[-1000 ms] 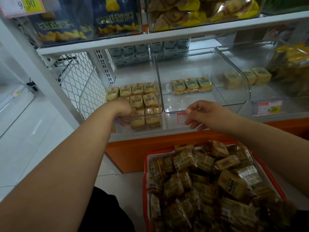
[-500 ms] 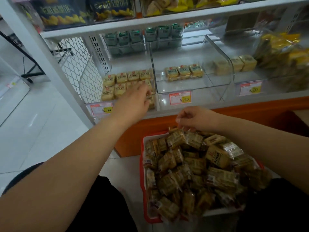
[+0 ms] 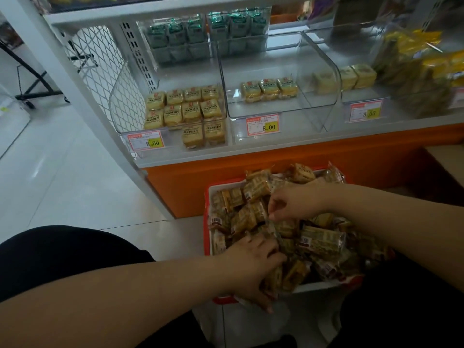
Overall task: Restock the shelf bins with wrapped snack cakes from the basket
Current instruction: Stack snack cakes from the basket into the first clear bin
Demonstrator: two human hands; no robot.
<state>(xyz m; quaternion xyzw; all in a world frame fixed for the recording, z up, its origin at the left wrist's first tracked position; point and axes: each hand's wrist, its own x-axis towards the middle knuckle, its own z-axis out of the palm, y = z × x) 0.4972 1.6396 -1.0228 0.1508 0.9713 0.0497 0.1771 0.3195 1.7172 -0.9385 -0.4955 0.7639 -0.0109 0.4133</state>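
A red-and-white basket point(image 3: 207, 197) sits low in front of me, heaped with wrapped brown snack cakes point(image 3: 319, 242). My left hand point(image 3: 253, 262) is dug into the near side of the heap, its fingers and thumb curled round a few cakes. Further back in the pile, my right hand point(image 3: 296, 202) pinches the wrapper of one cake. On the shelf above, the left clear bin point(image 3: 114, 114) holds several yellow cakes point(image 3: 185, 109). The middle bin point(image 3: 281, 110) holds three cakes point(image 3: 270, 89) at its back.
A third bin on the right holds a few pale cakes point(image 3: 351, 76). Green packets point(image 3: 208, 33) stand at the shelf's back. Price tags point(image 3: 263, 124) hang on the bin fronts. An orange shelf base point(image 3: 190, 182) is behind the basket, white floor point(image 3: 62, 172) to the left.
My left hand has come down from the left shelf bin into the basket. My right hand has sunk from the basket's far rim into the pile. The view has tilted downward.
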